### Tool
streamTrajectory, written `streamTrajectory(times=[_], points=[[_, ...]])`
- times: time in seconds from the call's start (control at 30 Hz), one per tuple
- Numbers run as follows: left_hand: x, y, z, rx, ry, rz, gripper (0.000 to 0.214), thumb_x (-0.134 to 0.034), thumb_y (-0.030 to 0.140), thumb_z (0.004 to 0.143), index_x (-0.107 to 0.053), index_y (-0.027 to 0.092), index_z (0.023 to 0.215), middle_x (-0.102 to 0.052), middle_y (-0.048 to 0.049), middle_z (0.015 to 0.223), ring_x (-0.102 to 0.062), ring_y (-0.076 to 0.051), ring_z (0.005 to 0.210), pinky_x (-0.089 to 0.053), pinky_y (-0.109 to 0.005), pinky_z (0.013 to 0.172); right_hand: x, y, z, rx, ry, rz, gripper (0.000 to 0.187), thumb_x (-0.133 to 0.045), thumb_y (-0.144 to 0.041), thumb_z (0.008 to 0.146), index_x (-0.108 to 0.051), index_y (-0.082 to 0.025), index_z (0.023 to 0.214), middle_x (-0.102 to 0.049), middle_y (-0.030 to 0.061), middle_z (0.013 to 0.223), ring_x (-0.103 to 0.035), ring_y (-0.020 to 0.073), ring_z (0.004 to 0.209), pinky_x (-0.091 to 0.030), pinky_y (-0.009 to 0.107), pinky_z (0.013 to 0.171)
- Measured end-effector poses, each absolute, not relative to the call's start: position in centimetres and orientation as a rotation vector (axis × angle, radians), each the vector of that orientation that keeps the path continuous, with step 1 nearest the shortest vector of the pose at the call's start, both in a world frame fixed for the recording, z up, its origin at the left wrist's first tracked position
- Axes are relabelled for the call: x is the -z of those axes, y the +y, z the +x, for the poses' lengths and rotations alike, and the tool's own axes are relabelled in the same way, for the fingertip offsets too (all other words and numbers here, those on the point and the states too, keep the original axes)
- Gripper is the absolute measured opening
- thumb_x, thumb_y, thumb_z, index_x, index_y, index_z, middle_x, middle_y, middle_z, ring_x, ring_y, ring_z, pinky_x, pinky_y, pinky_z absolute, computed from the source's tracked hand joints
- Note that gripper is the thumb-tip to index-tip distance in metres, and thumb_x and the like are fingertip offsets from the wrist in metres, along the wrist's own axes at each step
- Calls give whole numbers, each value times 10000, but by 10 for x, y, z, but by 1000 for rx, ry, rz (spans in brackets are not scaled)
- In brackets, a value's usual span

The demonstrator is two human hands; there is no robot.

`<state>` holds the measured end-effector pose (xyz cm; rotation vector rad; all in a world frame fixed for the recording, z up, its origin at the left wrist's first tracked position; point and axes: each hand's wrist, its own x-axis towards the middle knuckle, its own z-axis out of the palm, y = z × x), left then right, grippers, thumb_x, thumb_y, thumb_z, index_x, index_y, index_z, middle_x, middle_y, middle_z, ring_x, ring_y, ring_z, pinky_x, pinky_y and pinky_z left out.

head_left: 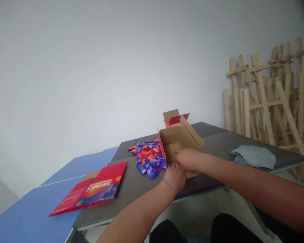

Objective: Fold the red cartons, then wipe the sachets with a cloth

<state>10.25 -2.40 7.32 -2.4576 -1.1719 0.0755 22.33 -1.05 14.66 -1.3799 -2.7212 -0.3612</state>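
- Bare forearms (142,212) reach over the bench (131,185) edge to the open carton (173,136).
- Left hand (176,177) curled at the near rim, right hand (188,159) bent into the mouth, likely bracing it; fingertips obscured, cannot tell what either grips.
- Mouth faces wearer, exposing the interior.
- Sachets (149,157) heaped just left, within reach.
- Flattened red carton (101,187) farther left, apart from the heap.

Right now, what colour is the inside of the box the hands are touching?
The inside of the box is light brown, seen in the head view.
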Motion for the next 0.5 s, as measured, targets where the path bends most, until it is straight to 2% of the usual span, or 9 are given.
streamTrajectory(times=[0.13,0.2,0.33,0.43,0.5], points=[[-75,-25,102,-30,-1192,-2487,288,-449,231,868,-577,71,1070,-578,-195,1001,-581,-304,959,-476,-404,760,-139,-48,265,469,-2672,-1059,195,-459,-215,877,-649,-177,884,-663,80,848,-619,185,765,-426,286,692],[-75,-26,102,9,-1206,-2493,274,-437,220,870,-564,72,1063,-577,-184,975,-584,-301,933,-476,-399,745,-126,-49,293,442,-2658,-994,185,-458,-204,845,-639,-177,815,-653,67,781,-592,173,720,-405,282,684],[-72,-26,101,59,-1213,-2475,229,-404,191,883,-549,84,1023,-574,-170,947,-586,-296,910,-469,-400,734,-95,-14,349,188,-2493,-1333,203,-427,-215,840,-618,-192,774,-650,50,744,-575,174,667,-385,275,635],[-69,-28,101,91,-1224,-2460,217,-377,169,894,-543,92,1011,-573,-160,932,-583,-285,900,-468,-384,718,-82,23,372,-109,-2198,-1486,254,-397,-287,890,-623,-172,913,-647,47,745,-577,181,650,-425,282,624],[-66,-29,99,93,-1223,-2459,218,-365,165,900,-542,97,1011,-572,-155,930,-579,-282,902,-469,-384,716,-84,42,375,-218,-2069,-1456,302,-450,-337,884,-610,-162,1071,-670,63,837,-609,201,717,-476,310,677]])
